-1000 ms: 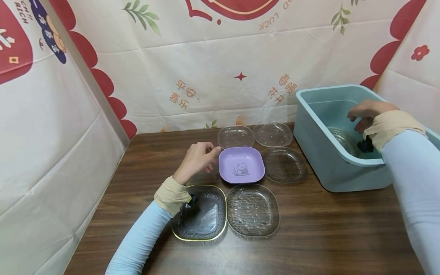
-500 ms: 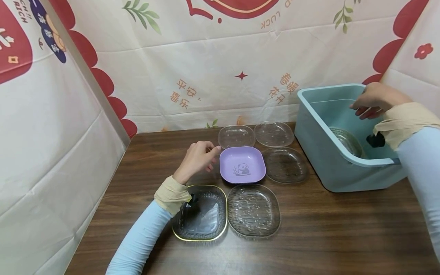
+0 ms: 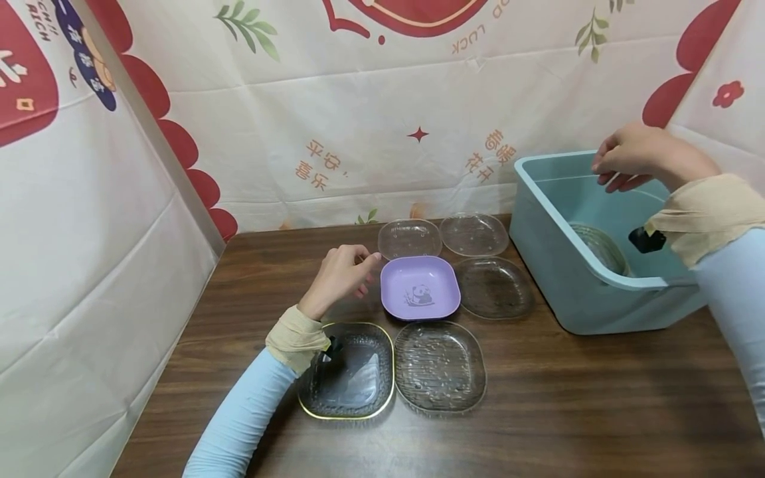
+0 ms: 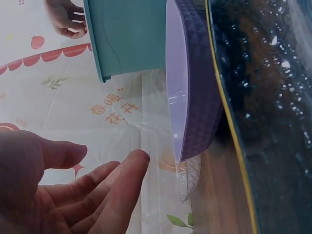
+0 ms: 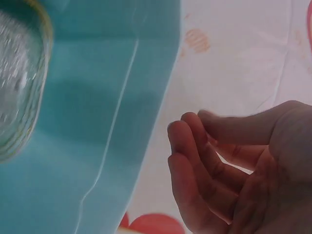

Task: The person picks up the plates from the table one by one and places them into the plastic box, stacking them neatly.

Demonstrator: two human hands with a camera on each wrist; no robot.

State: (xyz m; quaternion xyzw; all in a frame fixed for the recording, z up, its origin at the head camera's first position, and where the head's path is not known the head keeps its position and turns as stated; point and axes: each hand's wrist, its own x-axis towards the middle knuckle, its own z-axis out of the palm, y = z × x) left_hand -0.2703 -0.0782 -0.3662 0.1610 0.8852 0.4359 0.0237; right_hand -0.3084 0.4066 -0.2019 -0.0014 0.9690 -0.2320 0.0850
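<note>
My left hand (image 3: 343, 279) hovers just left of a purple plate (image 3: 421, 285) with a panda print, its fingers relaxed and holding nothing. Under the left wrist lies a dark clear plate with a gold rim (image 3: 364, 392). My right hand (image 3: 654, 159) is raised over the blue-green bin (image 3: 556, 279), fingers loosely bent with nothing between them. Inside the bin rests what looks like a stack of clear glass plates (image 3: 603, 249); its rims show in the right wrist view as stacked edges (image 5: 36, 112). The left wrist view shows the purple plate (image 4: 200, 92) from the side.
A ridged clear plate (image 3: 441, 365) sits right of the gold-rimmed one. Behind lie a smoky clear plate (image 3: 495, 287) and two clear plates, one at left (image 3: 410, 238), the other at right (image 3: 474, 234). A printed cloth (image 3: 382, 146) hangs behind the wooden table (image 3: 568, 411).
My right hand has risen from inside the bin to above its rim, and more of the plates in it shows. The left hand has stayed nearly still.
</note>
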